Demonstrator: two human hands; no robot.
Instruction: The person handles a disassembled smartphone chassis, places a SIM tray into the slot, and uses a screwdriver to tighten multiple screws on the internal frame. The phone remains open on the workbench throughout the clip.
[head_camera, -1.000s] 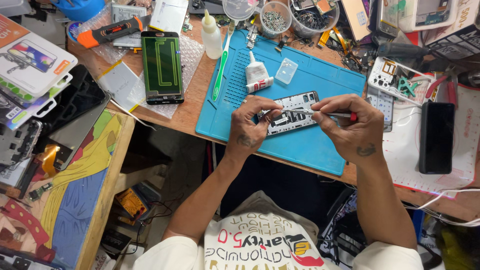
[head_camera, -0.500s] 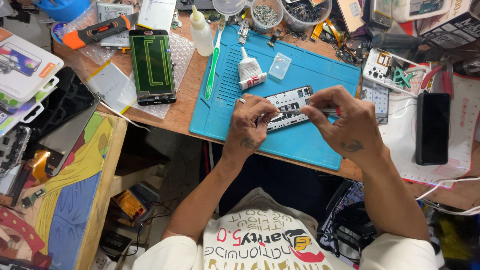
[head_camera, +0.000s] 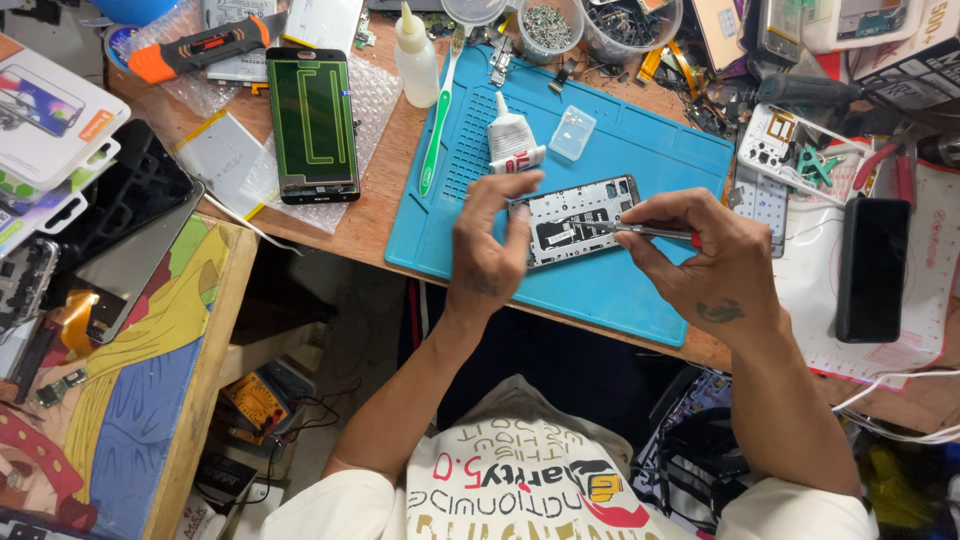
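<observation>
An opened phone body (head_camera: 578, 218) with its inner parts showing lies on a blue work mat (head_camera: 620, 290). My left hand (head_camera: 492, 245) rests on the phone's left end and holds it down with the fingers. A thin metal tool with a red handle end (head_camera: 650, 231) is pinched in my right hand (head_camera: 700, 262), its tip touching the inside of the phone near the middle.
On the mat's far side lie a green toothbrush (head_camera: 438, 120), a white glue tube (head_camera: 512, 138) and a small clear case (head_camera: 572, 133). A phone screen part (head_camera: 312, 122) lies on bubble wrap at left. A black phone (head_camera: 873, 268) lies at right. Cups of screws (head_camera: 548, 27) stand behind.
The view has shifted slightly. My hands stay on the phone body; the right hand with the tool has moved a little over the phone's inside.
</observation>
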